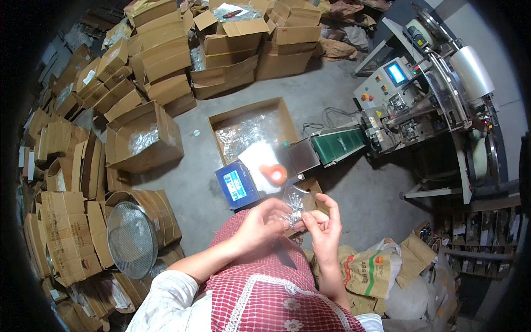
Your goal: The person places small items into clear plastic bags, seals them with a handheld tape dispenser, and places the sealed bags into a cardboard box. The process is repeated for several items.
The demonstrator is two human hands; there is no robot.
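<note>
Between my two hands is a small clear plastic bag (295, 200) with several shiny metal pieces in it, which look like screws. My left hand (267, 220) supports it from the left side, fingers curled beneath. On the other side, the thumb and fingers of my right hand (323, 224) pinch its lower edge. Just beyond them is a blue digital scale (235, 185) with a lit display. White paper (255, 159) and an orange ring-shaped thing (274, 174), possibly a tape roll, lie beside that display. A small cardboard box (312, 185) is partly hidden behind my right hand.
A shallow cardboard box (286, 118) holds many clear bags. A green conveyor belt (338, 146), carrying a small packet, leads from a packaging machine (394, 103). Stacked cartons (161, 54) and a round mesh sieve (132, 240) stand left. Sacks (369, 269) lie at right.
</note>
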